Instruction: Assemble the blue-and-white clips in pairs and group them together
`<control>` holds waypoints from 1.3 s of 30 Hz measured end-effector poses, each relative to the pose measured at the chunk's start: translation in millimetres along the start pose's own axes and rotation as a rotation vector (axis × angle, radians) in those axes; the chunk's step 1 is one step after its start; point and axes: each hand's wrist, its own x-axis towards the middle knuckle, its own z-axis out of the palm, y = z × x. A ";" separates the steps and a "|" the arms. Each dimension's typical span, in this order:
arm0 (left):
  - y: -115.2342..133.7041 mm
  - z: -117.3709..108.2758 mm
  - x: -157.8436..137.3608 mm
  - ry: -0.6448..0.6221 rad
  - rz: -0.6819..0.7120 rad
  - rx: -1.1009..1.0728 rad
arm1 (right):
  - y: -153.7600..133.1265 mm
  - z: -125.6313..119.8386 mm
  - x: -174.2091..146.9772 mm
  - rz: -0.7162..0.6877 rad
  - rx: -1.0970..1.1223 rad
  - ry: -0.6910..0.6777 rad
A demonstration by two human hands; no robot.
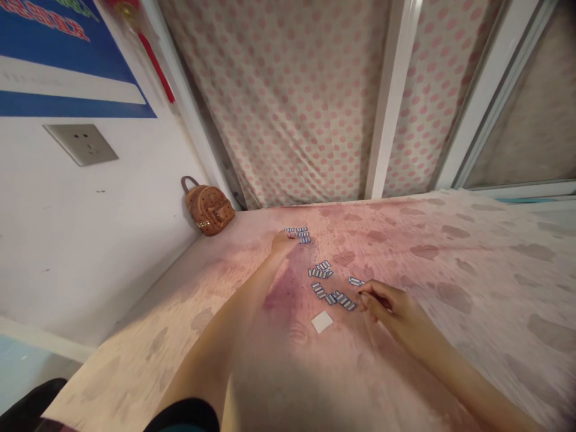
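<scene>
My left hand (283,241) reaches to the far part of the cloth, its fingers drawn together at the left edge of a grouped set of small blue-and-white striped pieces (304,234). Whatever lies between those fingertips is too small to make out. Closer to me, my right hand (382,301) is closed in a pinch, and its fingertips hide what they hold, if anything. Beside it lie a striped piece (355,281) and a loose row of similar pieces (344,300). Another loose cluster (320,273) sits between the two hands. A plain white square (322,322) lies nearest me.
A pink patterned cloth (450,288) covers the surface. In the back left corner stands a small brown backpack (210,210) against the white wall (135,222). Dotted curtains (310,108) hang behind the far edge. A wall socket (83,144) is at left.
</scene>
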 end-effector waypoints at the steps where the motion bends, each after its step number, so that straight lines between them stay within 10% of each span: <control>1: 0.1 2.5 -5.4 -0.013 0.000 0.027 | -0.1 -0.1 0.0 0.009 0.005 0.005; 14: 16.4 32.5 -51.5 -0.273 0.246 0.187 | 11.0 3.4 5.2 0.033 0.028 0.114; 23: 23.9 21.6 -66.2 -0.087 0.128 -0.410 | 10.0 7.7 11.7 0.059 0.055 0.225; 30: 44.4 4.4 -125.4 -0.309 0.026 -0.789 | 9.6 33.7 38.5 0.014 0.309 0.082; 34: 38.3 9.4 -131.2 -0.363 0.088 -0.663 | 15.1 40.8 47.8 0.020 0.355 0.092; 39: 19.6 12.4 -96.9 -0.072 0.138 -0.158 | 23.9 29.4 48.1 0.122 0.467 0.327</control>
